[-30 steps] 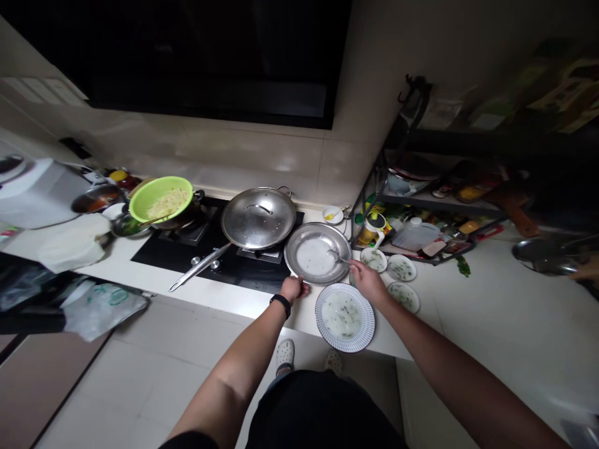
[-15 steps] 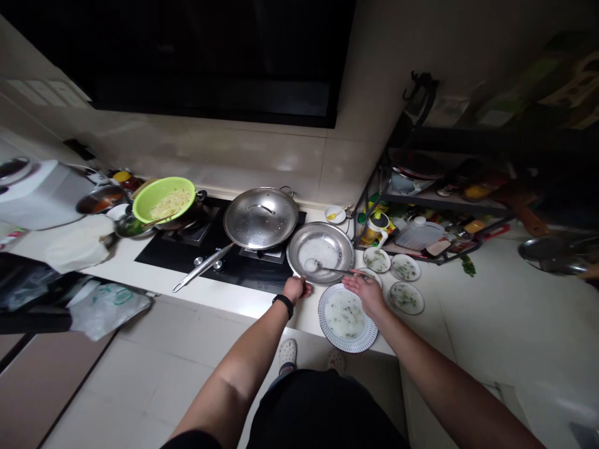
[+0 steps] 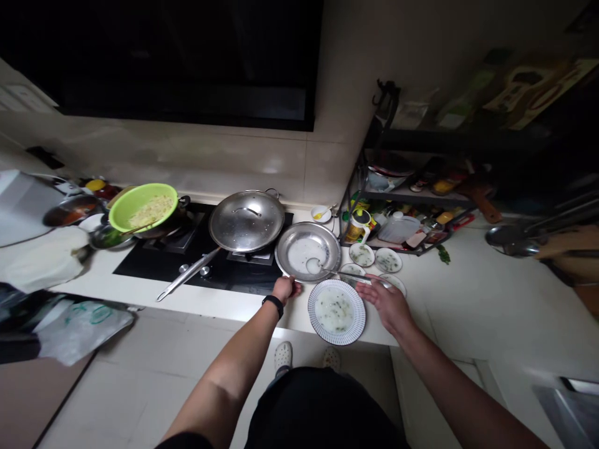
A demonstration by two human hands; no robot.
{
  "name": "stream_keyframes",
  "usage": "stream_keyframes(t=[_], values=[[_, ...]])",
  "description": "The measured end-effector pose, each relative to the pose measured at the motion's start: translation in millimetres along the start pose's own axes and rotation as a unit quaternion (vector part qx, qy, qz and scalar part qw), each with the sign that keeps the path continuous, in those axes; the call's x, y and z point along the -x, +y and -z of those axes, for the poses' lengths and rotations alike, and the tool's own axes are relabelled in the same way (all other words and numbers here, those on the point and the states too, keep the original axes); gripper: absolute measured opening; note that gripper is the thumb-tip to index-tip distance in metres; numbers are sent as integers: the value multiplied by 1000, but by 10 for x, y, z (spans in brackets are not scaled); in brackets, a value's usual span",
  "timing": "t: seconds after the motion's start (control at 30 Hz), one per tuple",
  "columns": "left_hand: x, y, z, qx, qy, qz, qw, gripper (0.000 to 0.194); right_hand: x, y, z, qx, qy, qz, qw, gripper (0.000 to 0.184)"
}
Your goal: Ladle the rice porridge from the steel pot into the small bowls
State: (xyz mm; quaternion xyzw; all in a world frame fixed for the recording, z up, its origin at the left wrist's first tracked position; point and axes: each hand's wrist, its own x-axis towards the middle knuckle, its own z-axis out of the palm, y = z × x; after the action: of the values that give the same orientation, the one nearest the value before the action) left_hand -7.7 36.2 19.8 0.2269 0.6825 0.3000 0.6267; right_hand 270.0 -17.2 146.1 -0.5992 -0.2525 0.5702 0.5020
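A wide steel basin [image 3: 333, 240] with a whitish liquid inside stands at the right end of the stove. My left hand [image 3: 285, 289] grips its near rim. In my right hand [image 3: 384, 302] is the handle of a ladle [image 3: 346, 274], whose bowl dips into the liquid. Just in front of the basin, near the counter edge, sits a striped plate [image 3: 360, 315] holding a pale mixture with green bits. Several small dishes with similar contents, among them a white dish [image 3: 388, 260], stand to the right; my right hand partly covers one.
A lidded steel wok [image 3: 247, 221] sits on the black stove [image 3: 154, 265], its long handle pointing toward me. Farther left is a green bowl [image 3: 121, 212] of pale shreds. A rack [image 3: 421, 202] with jars and bottles stands behind the dishes. A white counter [image 3: 463, 280] extends right.
My right hand has moved right and the ladle's handle with it; the bowl has shifted a little right inside the basin. My left hand stays at the rim. The view has turned slightly right.
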Motion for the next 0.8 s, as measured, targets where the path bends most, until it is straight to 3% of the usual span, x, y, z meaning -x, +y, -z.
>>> stream_keyframes(t=[0.13,0.3,0.43,0.53,0.63,0.8], values=[[13,21,7,24,-7,16,1000,21,254,-30,357,16,20,-10,1000,43],[4,20,4,33,-6,25,999,18,472,122,705,59,43,-2,997,55],[6,18,-6,34,-6,24,999,20,582,306,778,147,22,45,988,61],[21,28,-10,34,-7,23,999,21,676,379,763,244,-24,108,963,54],[31,33,-10,35,-6,20,999,20,780,356,760,370,-111,217,896,36],[18,16,-8,31,-7,18,999,24,860,284,811,534,-197,418,708,43]])
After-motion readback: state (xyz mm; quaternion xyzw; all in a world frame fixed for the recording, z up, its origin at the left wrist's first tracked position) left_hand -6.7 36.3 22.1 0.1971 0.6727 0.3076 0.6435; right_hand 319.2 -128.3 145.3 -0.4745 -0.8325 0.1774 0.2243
